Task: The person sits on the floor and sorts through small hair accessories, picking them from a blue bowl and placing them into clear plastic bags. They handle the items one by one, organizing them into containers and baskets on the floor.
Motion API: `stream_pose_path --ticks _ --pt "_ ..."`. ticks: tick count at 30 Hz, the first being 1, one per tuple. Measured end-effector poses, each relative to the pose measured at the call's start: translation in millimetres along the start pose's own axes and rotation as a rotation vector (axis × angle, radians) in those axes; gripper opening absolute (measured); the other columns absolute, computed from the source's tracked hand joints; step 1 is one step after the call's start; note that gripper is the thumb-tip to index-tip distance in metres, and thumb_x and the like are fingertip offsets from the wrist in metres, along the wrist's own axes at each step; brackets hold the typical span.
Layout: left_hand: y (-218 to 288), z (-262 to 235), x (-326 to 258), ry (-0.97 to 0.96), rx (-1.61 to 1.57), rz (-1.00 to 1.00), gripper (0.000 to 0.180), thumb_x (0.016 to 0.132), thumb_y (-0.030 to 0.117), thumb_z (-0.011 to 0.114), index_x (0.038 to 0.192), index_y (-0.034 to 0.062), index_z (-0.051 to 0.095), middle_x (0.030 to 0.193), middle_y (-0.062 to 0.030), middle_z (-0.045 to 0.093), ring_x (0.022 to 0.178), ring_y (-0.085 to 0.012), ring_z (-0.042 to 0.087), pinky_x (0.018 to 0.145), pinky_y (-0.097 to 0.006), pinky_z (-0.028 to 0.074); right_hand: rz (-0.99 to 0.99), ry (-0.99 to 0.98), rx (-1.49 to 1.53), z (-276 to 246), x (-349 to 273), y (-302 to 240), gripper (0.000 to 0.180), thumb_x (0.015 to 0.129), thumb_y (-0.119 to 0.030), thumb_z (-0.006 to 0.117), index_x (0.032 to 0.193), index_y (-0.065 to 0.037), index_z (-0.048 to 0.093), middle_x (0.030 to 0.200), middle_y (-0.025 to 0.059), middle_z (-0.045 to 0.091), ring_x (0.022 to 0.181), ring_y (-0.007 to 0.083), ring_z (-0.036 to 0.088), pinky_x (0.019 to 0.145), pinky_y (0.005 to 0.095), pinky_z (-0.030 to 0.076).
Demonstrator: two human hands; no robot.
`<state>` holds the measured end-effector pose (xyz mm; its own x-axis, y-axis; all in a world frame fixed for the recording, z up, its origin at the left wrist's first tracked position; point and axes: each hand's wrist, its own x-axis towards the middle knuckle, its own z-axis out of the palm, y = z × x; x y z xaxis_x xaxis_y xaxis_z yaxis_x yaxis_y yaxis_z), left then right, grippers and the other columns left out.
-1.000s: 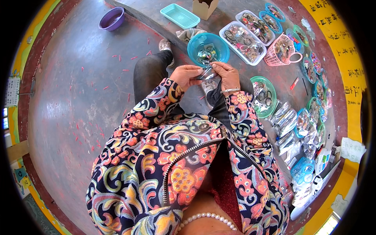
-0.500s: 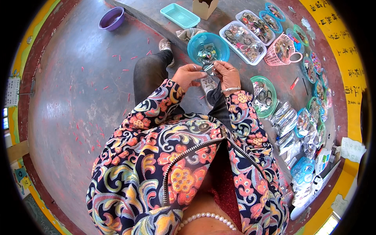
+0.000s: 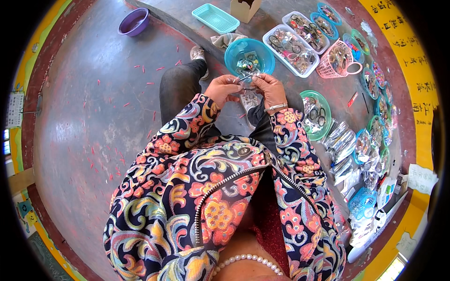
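In front of my knees, my left hand [image 3: 223, 90] and my right hand [image 3: 270, 90] are both closed in a pinch. Between them stretches a thin dark hair tie [image 3: 246, 84] with some clear plastic about it; whether it lies inside a bag is too small to tell. Just beyond my fingers stands a round blue basin [image 3: 230, 57], holding small clear packets [image 3: 248, 62] with coloured bits. Close to my right forearm, a green bowl [image 3: 327, 105] contains dark loops in clear packets.
White trays [image 3: 307, 73], a pink basket [image 3: 322, 70] and several small baskets of packets stand at the right. Stacks of clear packets [image 3: 341, 140] lie nearer. A purple basin [image 3: 144, 28] and a turquoise tray [image 3: 201, 18] stand farther off. Red scraps dot the floor.
The hair tie has gone from bunched near my right fingers to drawn out between both hands. My right hand has shifted slightly left and the fingertips have turned a little.
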<state>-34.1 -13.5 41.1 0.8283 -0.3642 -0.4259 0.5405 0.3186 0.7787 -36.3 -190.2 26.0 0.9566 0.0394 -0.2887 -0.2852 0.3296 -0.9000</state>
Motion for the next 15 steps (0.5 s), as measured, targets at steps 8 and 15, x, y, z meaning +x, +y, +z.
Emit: stream_pose_path --ticks 8,15 --pt "3 -5 1 -0.023 0.048 -0.017 0.017 0.077 0.003 0.058 0.093 0.0014 0.055 0.085 -0.0075 0.061 0.074 -0.0173 0.061 0.055 -0.022 0.047 -0.09 0.085 0.118 8 -4 -3 0.011 0.076 -0.006 0.063 0.084 0.001 0.062 0.07 0.0036 0.06 0.06 0.0082 0.054 0.053 0.0188 0.042" --pt "5 5 2 0.028 0.093 -0.022 0.016 0.081 0.013 0.057 0.092 0.0017 0.056 0.083 -0.0055 0.059 0.077 -0.0166 0.061 0.05 -0.019 0.041 -0.113 0.055 -0.019 -6 0 0 0.014 0.075 -0.012 0.063 0.081 0.001 0.062 0.068 0.0036 0.06 0.058 0.0081 0.053 0.054 0.021 0.042"
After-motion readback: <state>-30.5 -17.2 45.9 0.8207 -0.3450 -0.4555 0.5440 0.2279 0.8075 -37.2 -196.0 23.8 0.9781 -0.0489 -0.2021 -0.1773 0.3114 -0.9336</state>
